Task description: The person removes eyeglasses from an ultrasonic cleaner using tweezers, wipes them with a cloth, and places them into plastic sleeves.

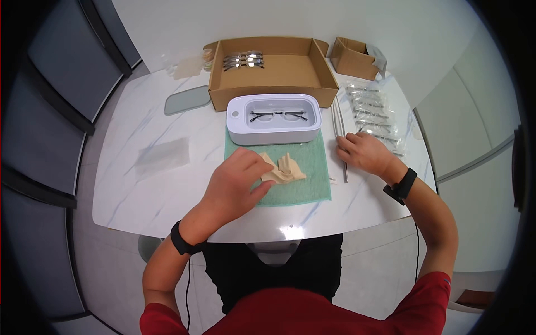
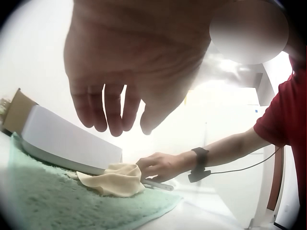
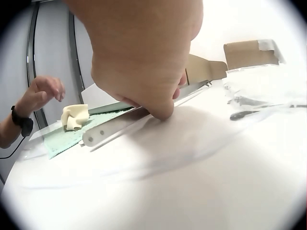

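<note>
My right hand [image 1: 364, 152] grips a pair of long metal tweezers [image 1: 345, 174] lying along the table, right of the green towel [image 1: 307, 192]; their riveted end [image 3: 98, 135] sticks out toward me in the right wrist view. Over the towel's left part hovers my left hand [image 1: 234, 181], fingers loosely bent and holding nothing. Beside its fingertips a crumpled beige cloth [image 1: 287, 172] lies on the towel. Behind the cloth stands a white ultrasonic cleaner [image 1: 273, 135], lidless, with a pair of eyeglasses [image 1: 277, 114] in its basin.
At the back, an open cardboard box [image 1: 296, 70] holds several eyeglasses [image 1: 244, 60]. Plastic-wrapped eyeglasses [image 1: 373, 111] lie in a row at the right, before a smaller box [image 1: 353, 60]. A grey lid [image 1: 187, 101] and a white sheet [image 1: 163, 155] lie on the left.
</note>
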Tool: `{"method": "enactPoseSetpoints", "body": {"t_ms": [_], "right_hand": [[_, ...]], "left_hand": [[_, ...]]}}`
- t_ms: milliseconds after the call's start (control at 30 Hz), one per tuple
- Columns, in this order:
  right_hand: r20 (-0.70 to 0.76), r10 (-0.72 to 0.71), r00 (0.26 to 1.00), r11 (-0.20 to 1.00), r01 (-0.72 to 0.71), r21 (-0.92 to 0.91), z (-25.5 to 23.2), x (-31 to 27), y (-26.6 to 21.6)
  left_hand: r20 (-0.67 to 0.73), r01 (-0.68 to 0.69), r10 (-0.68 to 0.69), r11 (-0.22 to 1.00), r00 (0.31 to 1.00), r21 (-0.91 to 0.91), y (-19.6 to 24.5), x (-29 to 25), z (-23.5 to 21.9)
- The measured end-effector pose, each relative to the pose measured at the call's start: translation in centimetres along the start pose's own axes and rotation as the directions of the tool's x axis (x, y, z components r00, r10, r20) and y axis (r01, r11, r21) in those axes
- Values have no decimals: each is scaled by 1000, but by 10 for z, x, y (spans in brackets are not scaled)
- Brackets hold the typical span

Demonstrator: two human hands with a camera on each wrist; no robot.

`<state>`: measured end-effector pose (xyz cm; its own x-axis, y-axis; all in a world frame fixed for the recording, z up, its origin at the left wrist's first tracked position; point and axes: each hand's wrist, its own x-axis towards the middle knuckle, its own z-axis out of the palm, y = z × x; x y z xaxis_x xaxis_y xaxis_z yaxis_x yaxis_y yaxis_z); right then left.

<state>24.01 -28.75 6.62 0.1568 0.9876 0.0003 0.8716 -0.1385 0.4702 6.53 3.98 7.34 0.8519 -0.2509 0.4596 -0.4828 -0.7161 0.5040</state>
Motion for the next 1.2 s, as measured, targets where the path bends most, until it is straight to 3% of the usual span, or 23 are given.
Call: {"method": "enactPoseSetpoints", "body": {"t_ms": [233,267,333,367,433,500,567,700,767,833,933,1067,1200], "right_hand": [[-124,72,990,997,-71,8,-32,-14,-8],[-224,178,958,982,-157,109,-38,-16,-12],[-370,367,854,924,-288,252,-58,-22,-22],[-356,353,865,929,-280,243,-67,-22,-25],[-508,535,675,845,-420,332,-83,-24,-28],[-459,700,547,704,-425,569,-96,-22,-31],[-421,772,476,596,-312,740,-105,-12,-28],[-395,769,501,554,-217,803,-117,11,-20],[-423,690,587,631,-203,748,-120,20,-18],[-431,660,615,664,-210,717,-128,26,-17],[-507,674,538,679,-180,711,-139,29,-19],[-433,712,553,587,-131,799,-131,34,-15],[-332,766,550,496,-179,849,-115,45,-15]], "left_hand": [[120,-180,180,984,976,-8,-11,5,23],[106,-173,175,985,979,-22,-13,4,26],[210,-137,136,991,968,-11,-18,2,30],[195,-130,132,991,972,-26,-20,2,30],[267,-130,120,991,956,21,-23,1,29],[241,-163,144,985,960,60,-28,-2,33],[224,-196,168,974,960,109,-33,-5,31],[293,-188,168,981,941,42,-37,-10,16],[295,-160,138,986,945,51,-40,-12,7],[310,-81,66,996,948,34,-46,-14,2],[304,-31,31,999,952,-6,-57,-19,2],[339,11,-4,1000,941,-17,-59,-19,2],[419,45,-33,999,907,-18,-61,-21,-7]]}}
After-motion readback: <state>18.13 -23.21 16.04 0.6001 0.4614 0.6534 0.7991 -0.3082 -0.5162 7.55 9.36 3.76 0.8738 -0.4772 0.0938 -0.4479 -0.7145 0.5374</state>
